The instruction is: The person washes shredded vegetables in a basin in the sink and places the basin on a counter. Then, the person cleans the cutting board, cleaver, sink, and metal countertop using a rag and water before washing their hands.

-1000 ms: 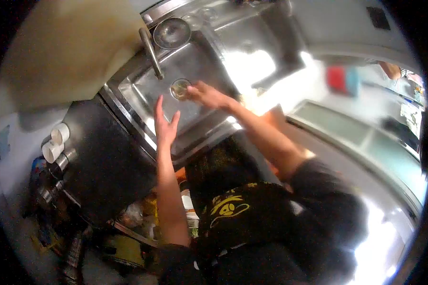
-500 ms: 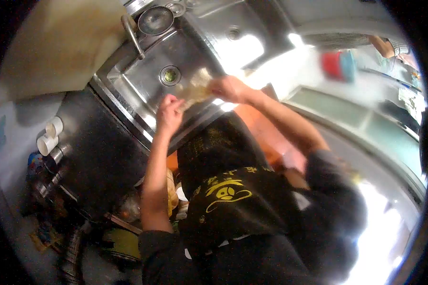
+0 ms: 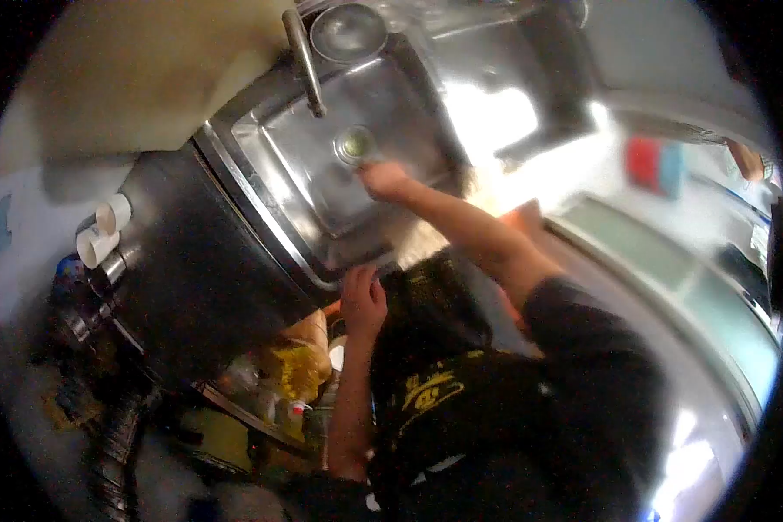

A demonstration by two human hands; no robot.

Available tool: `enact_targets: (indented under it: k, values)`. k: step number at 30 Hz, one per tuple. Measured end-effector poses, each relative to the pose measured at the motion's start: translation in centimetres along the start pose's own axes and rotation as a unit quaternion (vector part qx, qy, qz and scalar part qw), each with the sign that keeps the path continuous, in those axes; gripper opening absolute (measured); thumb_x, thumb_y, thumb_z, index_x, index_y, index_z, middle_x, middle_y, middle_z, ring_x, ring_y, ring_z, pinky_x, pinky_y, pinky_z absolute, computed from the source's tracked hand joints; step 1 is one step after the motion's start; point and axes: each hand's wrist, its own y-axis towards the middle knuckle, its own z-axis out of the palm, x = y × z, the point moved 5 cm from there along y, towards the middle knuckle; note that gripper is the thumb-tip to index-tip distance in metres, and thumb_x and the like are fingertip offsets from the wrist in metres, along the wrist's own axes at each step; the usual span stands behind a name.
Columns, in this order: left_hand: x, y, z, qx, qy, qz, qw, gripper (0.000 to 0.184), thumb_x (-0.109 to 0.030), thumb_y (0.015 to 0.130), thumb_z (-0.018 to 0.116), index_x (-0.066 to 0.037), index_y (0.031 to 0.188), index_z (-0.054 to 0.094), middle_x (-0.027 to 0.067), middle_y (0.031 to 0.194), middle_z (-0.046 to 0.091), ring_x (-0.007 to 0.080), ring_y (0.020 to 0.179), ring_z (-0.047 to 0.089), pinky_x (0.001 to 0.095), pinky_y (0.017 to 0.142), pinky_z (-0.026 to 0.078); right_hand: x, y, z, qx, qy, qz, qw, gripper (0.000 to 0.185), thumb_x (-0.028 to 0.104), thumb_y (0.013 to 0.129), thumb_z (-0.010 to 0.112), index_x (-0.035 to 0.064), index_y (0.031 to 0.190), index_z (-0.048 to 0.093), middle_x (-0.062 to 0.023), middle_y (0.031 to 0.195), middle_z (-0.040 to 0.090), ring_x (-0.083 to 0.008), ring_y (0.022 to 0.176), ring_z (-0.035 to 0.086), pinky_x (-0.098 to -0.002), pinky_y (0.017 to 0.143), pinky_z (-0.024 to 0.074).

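Observation:
My right hand point(image 3: 383, 181) reaches over the steel sink point(image 3: 274, 178), close beside the drain point(image 3: 354, 145). Its fingers are drawn together, and whatever they hold is too small or blurred to make out. Something pale green shows in the drain. At the sink's near edge, my left hand point(image 3: 363, 300) is closed with curled fingers. A crumpled translucent plastic bag point(image 3: 422, 244) hangs beside it, against the front of the sink; the grip itself is partly hidden.
A curved faucet point(image 3: 304, 65) and a round metal bowl point(image 3: 348, 33) are at the back of the sink. A dark counter point(image 3: 191, 261) lies left, with white cups point(image 3: 97, 248) beyond. Another person's arm point(image 3: 745, 161) shows far right, near a blurred red-and-blue container point(image 3: 654, 165).
Both hands held the bag over the sink. Now the right hand has left it and moved toward the drain, while the left hand and bag are lower, at the near edge. The view has shifted.

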Motion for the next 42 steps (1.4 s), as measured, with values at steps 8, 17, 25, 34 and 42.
enact_targets:
  k: [8,17,25,34,42]
  values:
    - [3.0,-4.8,-2.7,-0.099,-0.046,-0.154,0.982,0.018,-0.007,0.09,0.057,-0.001,0.105,0.063,0.0157,0.104,0.064,0.0361,0.097,0.061,0.0407,0.086,0.049,-1.9,5.7,5.0,0.046,0.01,0.114,0.992,0.029,0.022,0.091,0.047,0.0015,0.105,0.061,-0.0174,0.095,0.067,-0.0354,0.084,0.067,-0.0479,0.071,0.0534]
    - [3.8,-5.1,-1.7,-0.111,-0.089,-0.157,0.977,0.018,-0.011,0.093,0.056,0.001,0.105,0.063,0.0171,0.102,0.064,0.0351,0.096,0.061,0.0406,0.086,0.049,-4.7,6.2,4.0,-0.038,-0.032,0.122,0.991,0.024,0.023,0.089,0.052,0.0059,0.101,0.064,-0.0133,0.078,0.069,-0.0329,0.07,0.068,-0.0423,0.061,0.0543]
    - [0.4,-2.0,-4.8,-0.119,-0.11,-0.054,0.985,0.021,-0.006,0.089,0.057,0.0,0.108,0.062,0.0165,0.105,0.063,0.0332,0.095,0.062,0.0392,0.081,0.051,-2.9,-6.5,-11.6,-0.101,-0.051,0.017,0.993,0.027,0.017,0.077,0.062,0.0063,0.101,0.063,-0.0129,0.085,0.066,-0.0322,0.073,0.066,-0.0437,0.062,0.0527]
    - [-1.0,2.4,-3.7,-0.032,-0.045,0.059,0.997,0.019,-0.005,0.091,0.058,0.003,0.108,0.062,0.0149,0.101,0.062,0.0274,0.091,0.061,0.0368,0.082,0.049,-14.4,-20.7,-17.5,-0.205,0.011,0.211,0.956,0.019,0.011,0.084,0.056,0.0041,0.1,0.061,-0.0144,0.091,0.063,-0.0295,0.082,0.066,-0.0417,0.072,0.0546]
    - [-13.2,-2.7,1.4,0.074,0.056,0.153,0.984,0.018,-0.007,0.092,0.057,0.003,0.106,0.062,0.0138,0.104,0.063,0.026,0.095,0.062,0.0363,0.085,0.05,-17.4,-42.3,-16.5,-0.408,0.044,0.25,0.877,0.014,0.019,0.085,0.055,0.0056,0.087,0.06,-0.012,0.088,0.061,-0.0304,0.076,0.066,-0.0418,0.065,0.0537]
